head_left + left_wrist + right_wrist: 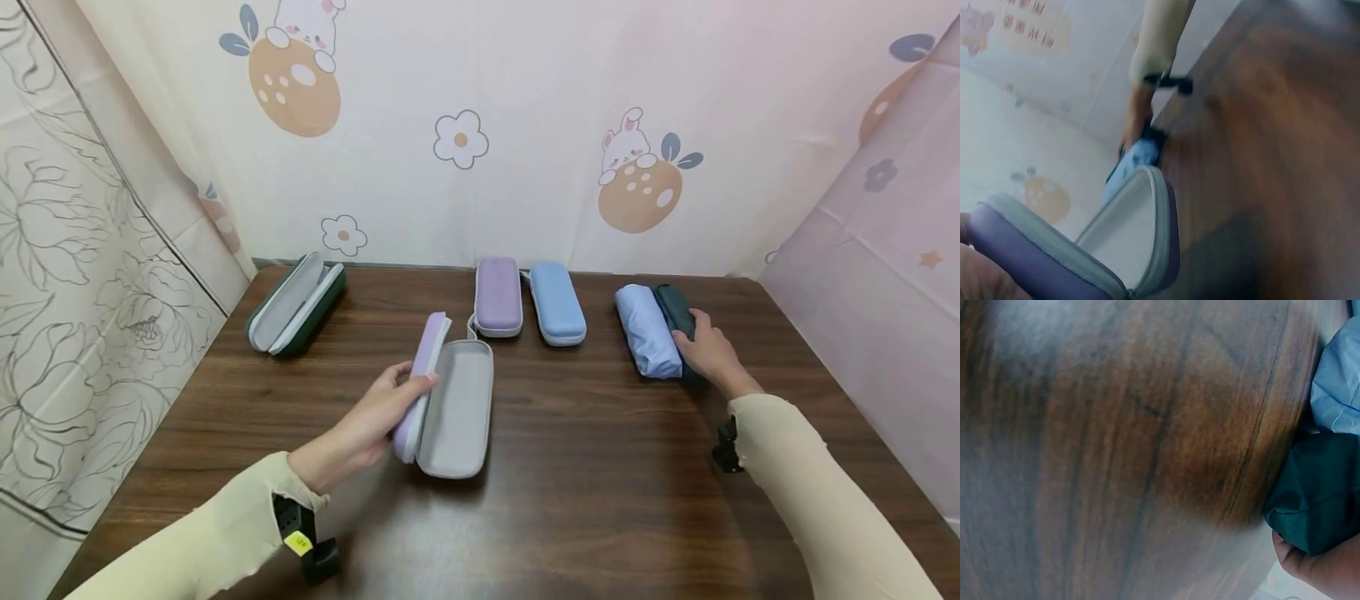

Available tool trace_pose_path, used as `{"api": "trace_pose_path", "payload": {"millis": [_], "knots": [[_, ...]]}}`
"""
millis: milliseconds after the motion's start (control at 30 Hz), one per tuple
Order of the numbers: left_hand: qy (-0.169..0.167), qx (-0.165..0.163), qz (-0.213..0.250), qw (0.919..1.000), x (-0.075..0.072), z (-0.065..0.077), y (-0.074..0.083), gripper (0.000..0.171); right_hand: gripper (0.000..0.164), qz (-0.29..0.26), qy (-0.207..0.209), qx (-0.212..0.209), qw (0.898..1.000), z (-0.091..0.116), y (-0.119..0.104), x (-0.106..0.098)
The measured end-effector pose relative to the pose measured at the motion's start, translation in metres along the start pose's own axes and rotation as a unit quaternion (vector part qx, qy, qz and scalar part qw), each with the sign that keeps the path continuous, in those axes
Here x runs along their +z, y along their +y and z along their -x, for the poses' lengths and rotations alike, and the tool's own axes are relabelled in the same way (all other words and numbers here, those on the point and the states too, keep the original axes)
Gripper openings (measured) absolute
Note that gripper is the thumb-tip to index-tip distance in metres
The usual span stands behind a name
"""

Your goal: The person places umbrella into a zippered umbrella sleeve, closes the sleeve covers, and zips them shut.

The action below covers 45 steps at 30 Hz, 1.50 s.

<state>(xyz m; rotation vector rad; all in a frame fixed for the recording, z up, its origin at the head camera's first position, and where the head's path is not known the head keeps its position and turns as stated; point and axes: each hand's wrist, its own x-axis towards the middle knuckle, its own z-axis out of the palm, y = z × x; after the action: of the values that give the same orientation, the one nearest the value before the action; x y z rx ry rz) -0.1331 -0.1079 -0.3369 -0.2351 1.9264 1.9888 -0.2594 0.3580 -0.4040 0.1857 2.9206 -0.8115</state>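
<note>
My left hand grips the raised half of an open purple zip case, thumb over its edge. The grey-lined other half of that case lies flat on the table, with only bare lining showing inside. At the right, my right hand holds a dark green folded umbrella, thumb on one side and fingers on the other. Beside it lies a light blue folded umbrella, a wrapped fabric bundle. In the right wrist view the end of the green umbrella shows above curled fingers.
Behind the open case stand a closed purple case and a closed blue case. A dark green case with a grey lining sits open at the back left. Patterned curtains hang behind and beside the brown table.
</note>
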Motion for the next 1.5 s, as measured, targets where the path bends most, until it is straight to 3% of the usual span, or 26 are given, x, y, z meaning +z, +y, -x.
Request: {"api": "trace_pose_path", "payload": {"millis": [333, 567, 767, 1033, 1500], "knots": [[-0.018, 0.014, 0.037, 0.9991, 0.047, 0.004, -0.027, 0.071, 0.069, 0.003, 0.002, -0.007, 1.0, 0.001, 0.0, -0.002], [-0.033, 0.001, 0.046, 0.9984, 0.064, 0.002, -0.047, 0.075, 0.07, -0.01, 0.0, -0.008, 1.0, -0.001, -0.001, 0.0], [-0.036, -0.002, 0.048, 0.9982, 0.067, 0.001, -0.051, 0.076, 0.073, -0.014, 0.005, 0.004, 1.0, -0.003, 0.001, 0.002], [-0.031, -0.009, 0.044, 0.9985, 0.065, -0.002, -0.049, 0.077, 0.074, -0.035, -0.055, 0.023, 0.998, -0.003, -0.005, -0.01], [-0.023, -0.013, 0.05, 0.9984, 0.06, 0.0, -0.05, 0.078, 0.067, -0.087, -0.006, 0.015, 0.996, -0.003, -0.001, -0.004]]}}
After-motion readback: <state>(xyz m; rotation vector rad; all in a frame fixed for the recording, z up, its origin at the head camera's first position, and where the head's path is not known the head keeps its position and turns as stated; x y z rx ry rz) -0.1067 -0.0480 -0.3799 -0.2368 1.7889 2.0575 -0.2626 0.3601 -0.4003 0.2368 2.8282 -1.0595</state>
